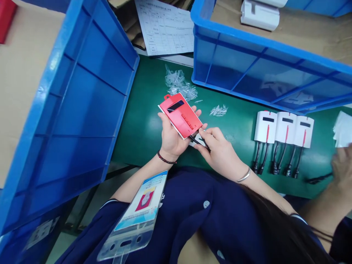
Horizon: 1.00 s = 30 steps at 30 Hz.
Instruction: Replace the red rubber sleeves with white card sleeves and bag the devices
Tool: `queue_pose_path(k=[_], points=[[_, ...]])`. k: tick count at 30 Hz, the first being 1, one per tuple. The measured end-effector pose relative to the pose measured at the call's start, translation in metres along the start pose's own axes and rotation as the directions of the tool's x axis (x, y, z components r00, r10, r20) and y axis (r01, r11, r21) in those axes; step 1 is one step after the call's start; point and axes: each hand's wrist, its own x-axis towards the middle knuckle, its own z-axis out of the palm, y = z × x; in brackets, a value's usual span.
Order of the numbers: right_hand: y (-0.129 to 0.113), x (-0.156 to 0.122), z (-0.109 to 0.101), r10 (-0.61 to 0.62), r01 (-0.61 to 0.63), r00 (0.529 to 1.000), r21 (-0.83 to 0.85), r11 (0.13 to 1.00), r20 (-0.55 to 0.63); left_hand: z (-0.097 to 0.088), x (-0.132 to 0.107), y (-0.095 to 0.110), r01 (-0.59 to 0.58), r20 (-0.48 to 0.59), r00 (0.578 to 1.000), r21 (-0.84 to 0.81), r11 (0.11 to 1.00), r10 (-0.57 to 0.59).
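Observation:
My left hand (172, 135) is closed round a flat red and white unit (180, 114) with a dark window, held tilted above the green mat (145, 121). My right hand (218, 148) pinches the black cable (198, 141) that comes out of the unit's lower end. A beaded bracelet is on my left wrist and a metal bangle on my right.
Three white units with red stripes and black cables (284, 129) lie in a row to the right. Small clear plastic sleeves (178, 84) lie scattered behind. Large blue crates stand at the left (82, 110) and back right (261, 62). Another person's hand (342, 167) works at the right edge. A printed sheet (165, 25) lies at the back.

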Motion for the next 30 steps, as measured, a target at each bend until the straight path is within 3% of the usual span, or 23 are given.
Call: queue_pose_path(k=[8, 11, 13, 17, 20, 23, 25, 27, 30], points=[[-0.004, 0.002, 0.000, -0.079, 0.080, 0.997, 0.095, 0.992, -0.012, -0.008, 0.001, 0.009, -0.112, -0.014, 0.993, 0.109, 0.988, 0.114], [0.010, 0.006, -0.005, -0.045, 0.052, 0.997, 0.107, 0.993, -0.069, -0.019, 0.005, 0.026, -0.146, -0.017, 0.989, 0.133, 0.980, 0.150], [0.018, 0.011, -0.001, -0.030, 0.031, 0.996, 0.008, 0.999, -0.080, -0.027, 0.006, 0.040, -0.176, -0.004, 0.984, 0.135, 0.975, 0.178], [0.019, 0.022, 0.019, -0.079, 0.102, 0.991, -0.237, 0.966, 0.105, -0.034, 0.000, 0.063, -0.117, 0.000, 0.993, 0.188, 0.975, 0.119], [0.020, 0.026, 0.020, -0.080, 0.115, 0.983, -0.215, 0.970, 0.164, -0.037, -0.006, 0.070, -0.053, 0.039, 0.998, 0.205, 0.977, 0.046], [0.036, 0.028, 0.000, 0.006, -0.006, 1.000, -0.030, 1.000, -0.015, -0.040, -0.007, 0.068, 0.033, 0.107, 0.993, 0.201, 0.979, -0.055], [0.048, 0.028, -0.018, 0.126, -0.094, 0.973, 0.165, 0.982, -0.193, -0.037, -0.004, 0.062, 0.116, 0.148, 0.978, 0.179, 0.977, -0.144], [0.053, 0.027, -0.033, 0.215, -0.111, 0.928, 0.325, 0.939, -0.306, -0.031, 0.000, 0.052, 0.218, 0.184, 0.953, 0.143, 0.966, -0.242], [0.045, 0.029, -0.044, 0.231, -0.066, 0.903, 0.416, 0.907, -0.361, -0.013, 0.007, 0.030, 0.337, 0.228, 0.908, 0.103, 0.936, -0.352]])
